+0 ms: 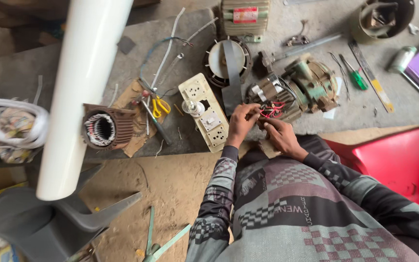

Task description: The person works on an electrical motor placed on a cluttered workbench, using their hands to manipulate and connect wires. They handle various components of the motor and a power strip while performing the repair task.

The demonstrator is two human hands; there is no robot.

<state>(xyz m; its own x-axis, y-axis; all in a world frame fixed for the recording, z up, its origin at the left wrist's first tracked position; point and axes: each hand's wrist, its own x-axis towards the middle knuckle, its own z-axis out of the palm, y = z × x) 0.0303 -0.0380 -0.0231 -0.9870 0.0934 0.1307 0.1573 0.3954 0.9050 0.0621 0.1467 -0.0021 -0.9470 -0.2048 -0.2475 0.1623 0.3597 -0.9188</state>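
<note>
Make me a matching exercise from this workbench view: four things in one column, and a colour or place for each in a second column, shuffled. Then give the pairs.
Things
1. scissors
2. screwdriver
3. switchboard
4. stator

Descriptions
A. cream, lying just left of the left hand
B. yellow handles, among loose wires
C. brown ribbed shell with copper windings, next to the white pipe
D. green handle, right of the green motor

Pairs: 1-B, 2-D, 3-A, 4-C

Both hands, the right hand too, are at the red wires on the motor.
</note>
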